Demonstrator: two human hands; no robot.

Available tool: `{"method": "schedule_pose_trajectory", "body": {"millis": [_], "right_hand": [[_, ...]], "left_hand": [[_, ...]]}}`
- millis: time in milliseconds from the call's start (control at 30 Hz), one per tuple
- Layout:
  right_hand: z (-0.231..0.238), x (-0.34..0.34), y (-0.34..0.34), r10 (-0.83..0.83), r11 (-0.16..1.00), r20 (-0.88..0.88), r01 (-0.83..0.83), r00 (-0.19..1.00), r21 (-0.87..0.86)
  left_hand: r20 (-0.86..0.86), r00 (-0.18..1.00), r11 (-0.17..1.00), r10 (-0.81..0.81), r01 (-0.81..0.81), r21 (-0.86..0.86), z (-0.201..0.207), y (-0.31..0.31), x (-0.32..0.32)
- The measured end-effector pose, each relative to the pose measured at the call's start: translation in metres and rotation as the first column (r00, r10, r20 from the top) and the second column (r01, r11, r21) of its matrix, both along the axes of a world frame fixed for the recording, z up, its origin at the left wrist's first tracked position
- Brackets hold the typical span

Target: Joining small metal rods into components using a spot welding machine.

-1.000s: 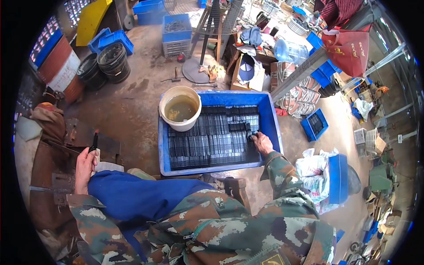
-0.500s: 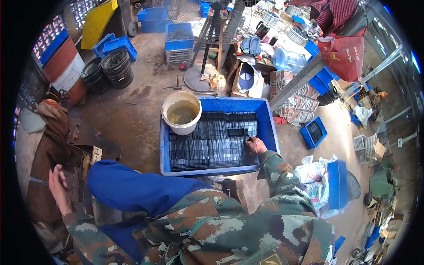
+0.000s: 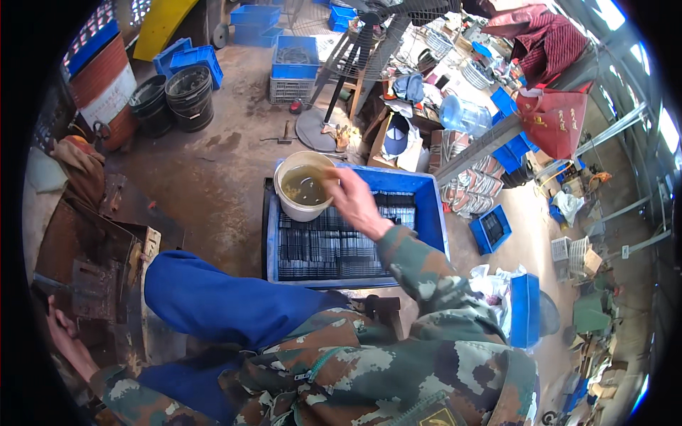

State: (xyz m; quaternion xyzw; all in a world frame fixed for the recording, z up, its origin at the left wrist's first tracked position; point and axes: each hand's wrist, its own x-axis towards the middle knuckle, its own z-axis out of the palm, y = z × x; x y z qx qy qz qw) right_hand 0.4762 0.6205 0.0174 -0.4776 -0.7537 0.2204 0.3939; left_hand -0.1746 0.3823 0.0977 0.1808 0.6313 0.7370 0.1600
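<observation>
My right hand [image 3: 353, 204] reaches across to the right rim of a pale bucket [image 3: 305, 211] of cloudy water. Its fingers are bent and their tips blurred, so whether anything is in them does not show. The bucket stands at the back left of a large blue bin [image 3: 428, 213], above tight rows of thin dark metal pieces [image 3: 327, 248]. At the far left, my left hand [image 3: 65, 335] is beside a rusty brown machine [image 3: 99, 284]. Its fingers curl at a dark strip [image 3: 41, 298] that I cannot make out clearly.
Beyond the bin are a hammer [image 3: 286, 133] and a stand fan's round base [image 3: 316, 131]. Black buckets [image 3: 190, 99] stand at the back left. A small blue crate [image 3: 490, 228] lies to the right, near a slanting post [image 3: 479, 150].
My right hand has left the metal pieces at the bin's right side and moved up and left to the bucket. My left hand has moved lower and further left, its fingers more curled.
</observation>
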Motion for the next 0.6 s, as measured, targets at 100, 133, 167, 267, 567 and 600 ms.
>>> {"method": "schedule_pose_trajectory", "body": {"millis": [100,133,167,267,567,600], "right_hand": [[0.034,-0.105,0.012,0.25,0.968,-0.089,-0.248,0.964,0.039],[0.045,-0.139,0.013,0.305,0.944,-0.033,-0.298,0.952,0.145],[0.056,-0.174,0.013,0.383,0.911,-0.038,-0.371,0.923,0.178],[0.079,-0.27,0.003,0.584,0.797,-0.12,-0.539,0.803,0.272],[0.06,-0.502,-0.013,0.785,0.62,-0.084,-0.774,0.614,0.128],[0.057,-0.521,-0.017,0.784,0.62,-0.082,-0.784,0.615,0.042]], "left_hand": [[-0.029,0.999,0.999,0.023,-0.022,0.028,-0.014,-0.001,-0.03],[-0.045,0.998,0.999,0.036,-0.035,0.024,-0.02,-0.003,-0.04],[-0.01,0.997,0.997,0.076,-0.076,0.027,-0.027,-0.005,-0.049],[0.033,0.999,0.996,0.024,-0.027,0.085,-0.046,-0.012,-0.061],[-0.073,0.978,0.972,0.197,-0.184,0.149,-0.059,-0.017,0.005],[0.001,0.972,0.969,0.236,-0.235,0.073,-0.053,-0.02,0.008]]}}
